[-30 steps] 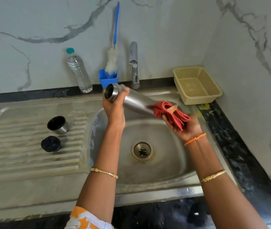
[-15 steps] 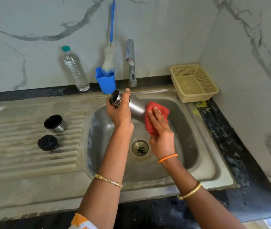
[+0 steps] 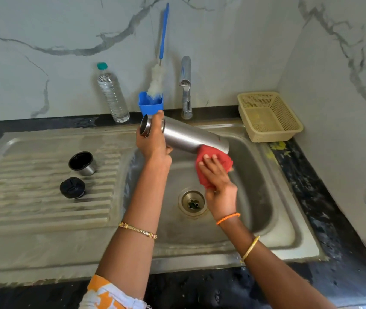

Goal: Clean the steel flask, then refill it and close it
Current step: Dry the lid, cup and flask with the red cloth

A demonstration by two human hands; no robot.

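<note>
The sink (image 3: 289, 237) took up most of the dark bench (image 3: 324, 197), its ribbed draining board to the left and its bowl under both arms. Over that bowl the steel flask (image 3: 191, 136) lay nearly level, mouth to the left and base to the right, clear of the basin and just in front of the tap (image 3: 186, 85). The left hand (image 3: 153, 141) had its grip closed round the flask's neck, the open mouth showing beside the fingers. What had changed in the last second was the cloth: the red cloth (image 3: 211, 157), which half a second earlier was pressed near the neck, had slid down the barrel to the base, and the right hand (image 3: 220, 181) held it flat against the underside there, fingers spread over the fabric. A second back it had also been at the base end, so this looked like a back-and-forth stroke along the body. I judged the outside wipe well under way, with refilling and closing still to come. The water bottle (image 3: 112, 94) stood capped against the wall, the brush (image 3: 157, 81) sat in its blue holder (image 3: 150, 107), and the basket (image 3: 269, 117) rested at the back right. On the draining board the steel cup (image 3: 82, 163) and the black stopper (image 3: 72, 188) lay apart from each other, still off the flask.
</note>
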